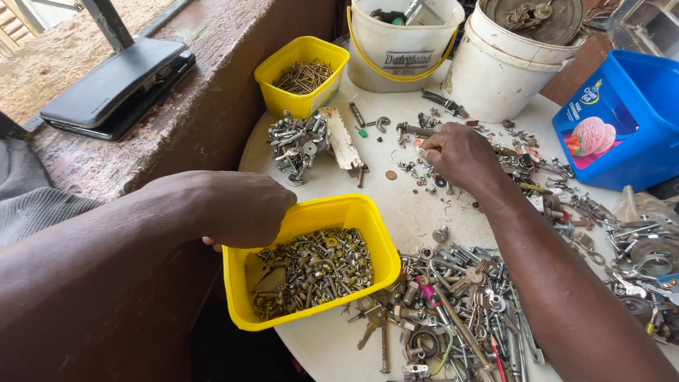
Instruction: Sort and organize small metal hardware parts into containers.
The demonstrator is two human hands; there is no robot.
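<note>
In the head view, the left hand (pixel 240 212) is gripping the rim of a yellow tub (pixel 311 265) at its ten o'clock corner, fingers curled shut over the edge. The tub is sitting at the near edge of the round white desk (pixel 410 212), half hanging over it, and is holding a bed of brass and steel nuts, bolts and washers.

At one o'clock from the tub, the right hand (pixel 456 152) is resting knuckles-up among loose hardware (pixel 424 173), fingers bent down into the scatter; whether they are pinching anything I cannot tell.

A heap of keys and bolts (pixel 453 304) is lying at three o'clock of the tub. A second yellow tub (pixel 303 76) of screws is standing at twelve o'clock, with a pile of steel fittings (pixel 297 145) just before it. Two white buckets (pixel 495 71) are standing at the far edge, a blue tub (pixel 626 120) at two o'clock.
</note>
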